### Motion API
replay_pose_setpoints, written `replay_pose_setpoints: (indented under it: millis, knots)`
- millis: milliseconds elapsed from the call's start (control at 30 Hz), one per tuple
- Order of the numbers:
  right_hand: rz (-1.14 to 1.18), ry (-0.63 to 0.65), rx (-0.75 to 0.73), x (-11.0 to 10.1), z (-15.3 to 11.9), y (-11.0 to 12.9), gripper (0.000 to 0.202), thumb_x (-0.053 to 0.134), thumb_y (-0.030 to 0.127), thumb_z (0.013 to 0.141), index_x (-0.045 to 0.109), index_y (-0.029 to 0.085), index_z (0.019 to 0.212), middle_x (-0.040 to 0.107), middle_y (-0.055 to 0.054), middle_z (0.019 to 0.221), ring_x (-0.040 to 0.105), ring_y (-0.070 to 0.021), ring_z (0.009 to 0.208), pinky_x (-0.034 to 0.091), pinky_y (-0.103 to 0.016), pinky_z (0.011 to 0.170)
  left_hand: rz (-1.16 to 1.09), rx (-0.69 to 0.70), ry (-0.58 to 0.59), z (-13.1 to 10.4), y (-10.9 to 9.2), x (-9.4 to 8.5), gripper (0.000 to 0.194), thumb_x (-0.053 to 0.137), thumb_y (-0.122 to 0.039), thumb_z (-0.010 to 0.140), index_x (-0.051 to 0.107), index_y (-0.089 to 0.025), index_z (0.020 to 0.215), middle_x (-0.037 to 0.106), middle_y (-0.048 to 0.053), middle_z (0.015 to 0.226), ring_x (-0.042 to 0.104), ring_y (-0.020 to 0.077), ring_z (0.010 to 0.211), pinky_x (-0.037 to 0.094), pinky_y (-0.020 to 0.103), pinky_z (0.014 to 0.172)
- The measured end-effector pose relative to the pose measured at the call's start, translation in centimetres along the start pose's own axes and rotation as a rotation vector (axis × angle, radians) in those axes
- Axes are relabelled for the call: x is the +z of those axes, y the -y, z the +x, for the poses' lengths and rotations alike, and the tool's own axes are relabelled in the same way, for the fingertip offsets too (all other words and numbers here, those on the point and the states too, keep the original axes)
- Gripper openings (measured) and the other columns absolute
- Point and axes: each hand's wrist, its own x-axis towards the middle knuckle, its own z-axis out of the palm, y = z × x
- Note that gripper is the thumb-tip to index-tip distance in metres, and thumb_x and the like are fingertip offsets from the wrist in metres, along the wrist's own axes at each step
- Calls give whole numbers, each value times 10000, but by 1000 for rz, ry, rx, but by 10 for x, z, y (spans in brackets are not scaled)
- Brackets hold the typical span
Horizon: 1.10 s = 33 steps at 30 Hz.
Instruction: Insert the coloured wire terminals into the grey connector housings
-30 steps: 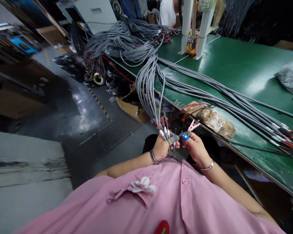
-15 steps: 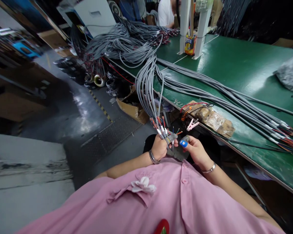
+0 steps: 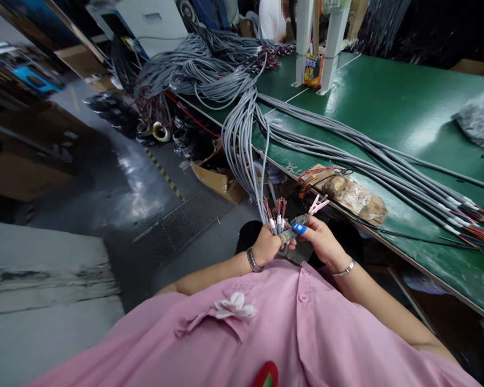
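Left hand (image 3: 266,246): clenched around the ends of a bunch of grey cables (image 3: 242,145), just in front of the pink shirt (image 3: 246,333); bracelet on the wrist; a taped thumb tip lies across the cable ends

Cable ends (image 3: 277,215): upright out of the fist, white sleeves with thin red, blue and other coloured wires fanned above

Cables: rise from the fist, run over the tabletop (image 3: 399,113) edge and join a large tangled heap at its far left end; a second bundle lies slantwise across the green tabletop, its stripped coloured ends at the right edge of view

Right hand (image 3: 322,242): touching the left, fingers pinched at the cable ends; a blue cap (image 3: 299,228) on one fingertip, grey tape on the next; whether it grips a single wire cannot be told; bangle on the wrist

Pink clip (image 3: 317,205): just beyond the right hand, at the tabletop edge

Brown wrapped block (image 3: 347,194): on the tabletop edge, red wire looped at its near end

Plastic bag (image 3: 482,118): far right of the tabletop

White posts (image 3: 331,43): standing at the far end, a yellow packet between them

Cardboard box (image 3: 218,174): on the floor under the hanging cables

Another person: white top, far end, beyond the posts
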Motion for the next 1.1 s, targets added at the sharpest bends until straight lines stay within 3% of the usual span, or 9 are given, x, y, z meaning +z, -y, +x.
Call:
replay_pose_setpoints:
  millis: [133,300,467,600,767,900,1100]
  knots:
    - [-13,-89,-27,9,-2,2,288,775,423,688,584,209,712,611,19,571,536,-131,520,431,-285,544,38,-13,9,-1,1,-1,319,752,-426,695,644,-127,667,658,50,563,613,139,486,434,215,449]
    - [85,-192,8,15,-1,-6,229,719,371,727,545,223,716,561,43,513,511,-128,473,409,-277,506,13,-16,1,-1,0,1,319,756,-429,695,649,-129,677,665,49,579,598,126,475,437,213,454]
    - [267,-397,-18,-5,7,-13,216,709,340,717,535,213,697,497,60,580,431,-84,498,396,-229,493,-9,5,22,-3,0,0,303,757,-410,706,669,-120,705,675,57,593,622,138,491,399,206,434]
    - [330,-274,48,-20,0,-17,282,689,467,757,633,204,842,590,13,744,503,-99,599,458,-245,568,-80,14,-26,-2,-1,-3,294,755,-399,712,677,-116,729,666,50,578,627,141,486,365,199,412]
    - [176,-124,54,-8,-12,-12,268,766,422,715,643,191,770,618,3,688,548,-119,606,456,-269,605,-73,20,-30,-1,-2,0,297,761,-403,702,676,-119,724,675,58,587,627,144,492,375,206,412]
    - [128,-124,7,3,-12,-4,237,785,370,704,622,199,723,627,16,616,551,-119,549,417,-262,561,-73,14,-43,0,0,1,301,758,-409,706,677,-120,736,678,58,589,628,143,492,374,203,407]
    - [155,-145,18,1,-11,-7,238,800,363,690,642,188,722,637,20,602,535,-105,530,394,-249,552,-85,23,-56,0,-1,1,305,762,-406,706,664,-118,711,683,61,609,637,142,504,373,196,410]
